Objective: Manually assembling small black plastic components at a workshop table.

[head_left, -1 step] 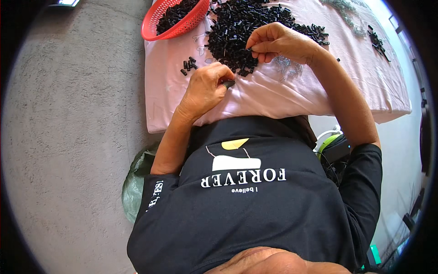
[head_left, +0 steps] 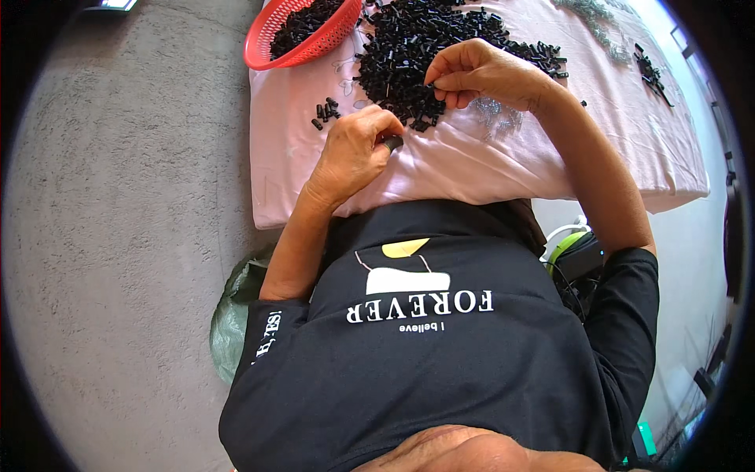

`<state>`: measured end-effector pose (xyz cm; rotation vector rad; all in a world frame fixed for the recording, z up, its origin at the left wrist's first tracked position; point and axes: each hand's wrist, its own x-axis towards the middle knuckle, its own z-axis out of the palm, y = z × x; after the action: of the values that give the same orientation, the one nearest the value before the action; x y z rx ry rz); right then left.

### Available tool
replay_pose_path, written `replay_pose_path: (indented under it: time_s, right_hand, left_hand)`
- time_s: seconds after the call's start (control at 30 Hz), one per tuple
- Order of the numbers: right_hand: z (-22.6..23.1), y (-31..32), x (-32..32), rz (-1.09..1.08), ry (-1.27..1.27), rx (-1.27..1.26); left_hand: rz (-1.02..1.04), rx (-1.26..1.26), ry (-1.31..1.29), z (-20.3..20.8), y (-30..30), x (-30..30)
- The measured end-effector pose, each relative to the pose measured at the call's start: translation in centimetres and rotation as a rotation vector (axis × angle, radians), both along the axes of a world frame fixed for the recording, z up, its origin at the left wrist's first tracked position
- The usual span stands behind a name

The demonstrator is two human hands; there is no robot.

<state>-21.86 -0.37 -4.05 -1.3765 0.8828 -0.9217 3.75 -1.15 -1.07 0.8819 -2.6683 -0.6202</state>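
Right hand (head_left: 491, 75) pinched narrow, seemingly on black piece (head_left: 430, 85), at edge of black pile (head_left: 401, 55) on pink cloth (head_left: 464, 175). Left hand (head_left: 354, 149) curled close by; contents, we cannot tell. We seem mid-picking; next move calls for steady fingertips.

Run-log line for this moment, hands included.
left hand: curled near black pile | right hand: curled over black pile | red basket: holds black pieces

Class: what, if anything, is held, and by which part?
Unclear: the right hand pinches at the black pile, contents indistinct; the left hand has a dark thing at its thumb, held or worn.
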Motion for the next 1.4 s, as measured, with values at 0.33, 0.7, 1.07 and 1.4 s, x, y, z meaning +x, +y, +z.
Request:
replay_pose_path:
  time_s: [0.33, 0.7, 1.07, 1.4]
  right_hand:
    - [0.1, 0.1, -0.1, 0.002, 0.001, 0.016]
    - [0.0, -0.1, -0.2, 0.034, -0.009, 0.018]
    - [0.4, 0.1, 0.0, 0.036, -0.034, 0.025]
    - [0.5, 0.1, 0.0, 0.089, -0.085, 0.025]
  left_hand:
    - [-0.031, 0.017, 0.095, -0.1, -0.5, 0.5]
    - [-0.028, -0.031, 0.009, -0.7, -0.7, 1.0]
    - [0.104, 0.091, 0.254, 0.0, 0.0, -1.3]
    - [0.036, 0.093, 0.433, 0.0, -0.1, -2.7]
